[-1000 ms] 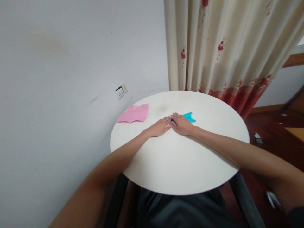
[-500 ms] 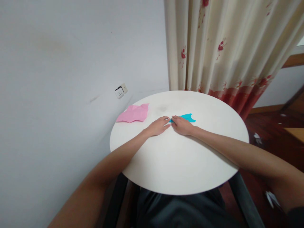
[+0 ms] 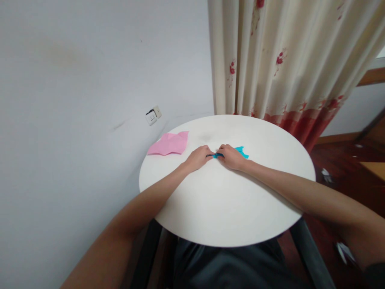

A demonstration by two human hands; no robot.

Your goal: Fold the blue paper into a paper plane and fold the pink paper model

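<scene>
A folded piece of cyan paper (image 3: 242, 151) lies near the middle of the round white table (image 3: 228, 208). My left hand (image 3: 197, 157) and my right hand (image 3: 231, 156) meet over it, fingers curled, and pinch its left end between their fingertips. Most of the cyan paper is hidden under my right hand; only a jagged right end shows. A creased pink paper (image 3: 170, 143) lies flat to the left of my left hand, apart from it.
The table stands close to a grey wall with a loose socket (image 3: 153, 115) on the left. A cream curtain with red flowers (image 3: 282, 60) hangs behind. Dark wooden floor with scraps of paper (image 3: 325, 173) lies to the right.
Both hands went from lying flat on the cyan paper to curled fingers pinching it. The visible part of the cyan paper has shrunk. The pink paper has not moved.
</scene>
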